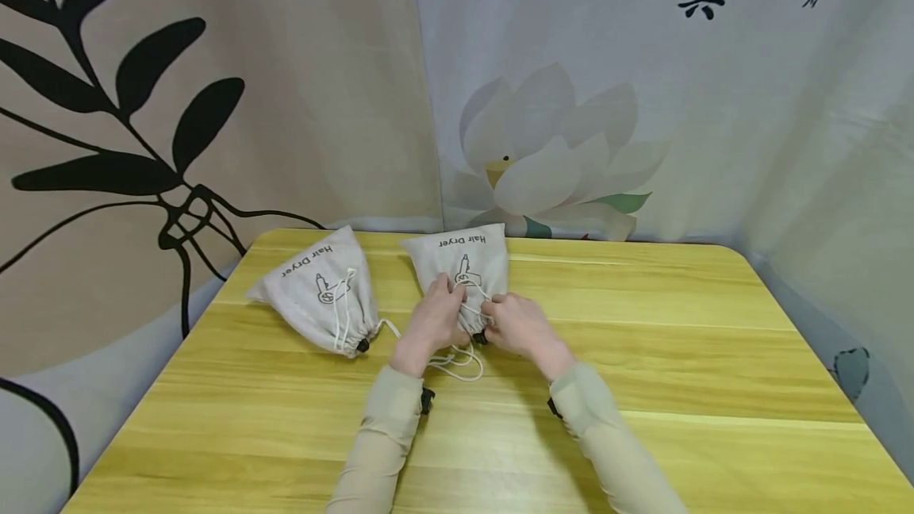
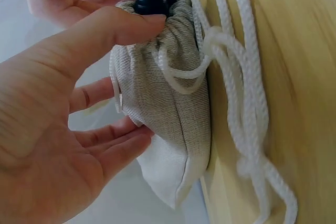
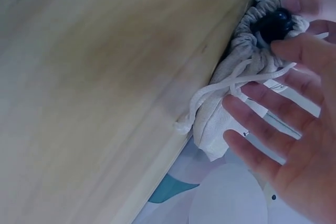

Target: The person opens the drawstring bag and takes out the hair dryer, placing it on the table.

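Observation:
A pale cloth drawstring bag (image 1: 467, 248) printed "Hair Dryer" lies on the table, its gathered neck toward me. My left hand (image 1: 434, 320) holds this neck, thumb on top and other fingers along the side in the left wrist view. From the other side, my right hand (image 1: 520, 327) grips the neck, its thumb close to the black plug end (image 3: 275, 26) poking out of the opening. White drawstrings (image 2: 181, 74) hang loose across the cloth. Whatever fills the bag is hidden, apart from the black end.
A second matching bag (image 1: 314, 300) lies to the left with its neck drawn in and a black end (image 1: 362, 345) showing. Loose white cord (image 1: 467, 377) coils on the wooden table (image 1: 678, 355). Printed curtains (image 1: 343, 86) hang behind the table's far edge.

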`<state>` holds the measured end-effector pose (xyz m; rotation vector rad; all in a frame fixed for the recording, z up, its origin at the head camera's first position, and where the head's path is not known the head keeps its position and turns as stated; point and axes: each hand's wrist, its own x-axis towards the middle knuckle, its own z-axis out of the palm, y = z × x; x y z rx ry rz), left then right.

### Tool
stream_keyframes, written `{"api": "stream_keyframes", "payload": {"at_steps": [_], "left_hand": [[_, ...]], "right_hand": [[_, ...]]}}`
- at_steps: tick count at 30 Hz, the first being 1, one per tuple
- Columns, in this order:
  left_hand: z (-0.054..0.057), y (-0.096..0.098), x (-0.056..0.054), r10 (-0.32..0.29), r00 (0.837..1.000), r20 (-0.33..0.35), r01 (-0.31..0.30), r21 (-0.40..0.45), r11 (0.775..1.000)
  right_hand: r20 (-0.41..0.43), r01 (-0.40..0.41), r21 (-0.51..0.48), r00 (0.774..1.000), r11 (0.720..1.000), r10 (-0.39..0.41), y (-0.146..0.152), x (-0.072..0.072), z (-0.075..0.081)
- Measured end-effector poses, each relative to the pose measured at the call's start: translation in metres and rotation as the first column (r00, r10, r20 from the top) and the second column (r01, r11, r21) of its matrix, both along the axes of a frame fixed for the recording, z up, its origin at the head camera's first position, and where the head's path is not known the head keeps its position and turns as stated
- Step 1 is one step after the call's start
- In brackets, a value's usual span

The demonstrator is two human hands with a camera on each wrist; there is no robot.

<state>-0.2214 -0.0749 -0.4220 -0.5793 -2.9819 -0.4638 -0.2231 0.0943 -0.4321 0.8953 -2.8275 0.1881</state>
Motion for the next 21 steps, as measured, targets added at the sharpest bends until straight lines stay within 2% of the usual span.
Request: {"api": "stream_keyframes", "payload": {"at_steps": [6, 13, 21], "left_hand": [[-0.002, 0.008, -0.002, -0.050, 0.998, -0.044, 0.050, -0.014, 0.999], [-0.004, 0.020, -0.003, -0.073, 0.997, -0.030, 0.073, -0.009, 0.997], [-0.005, 0.033, -0.006, -0.100, 0.994, -0.044, 0.099, -0.037, 0.994]], "right_hand": [[-0.021, 0.025, 0.003, 0.999, 1.000, -0.025, 0.008, 0.001, -0.002], [-0.007, 0.049, 0.020, 0.999, 0.999, -0.049, 0.017, 0.003, 0.000], [0.011, 0.083, 0.014, 0.996, 0.996, -0.083, 0.029, 0.005, 0.001]]}}
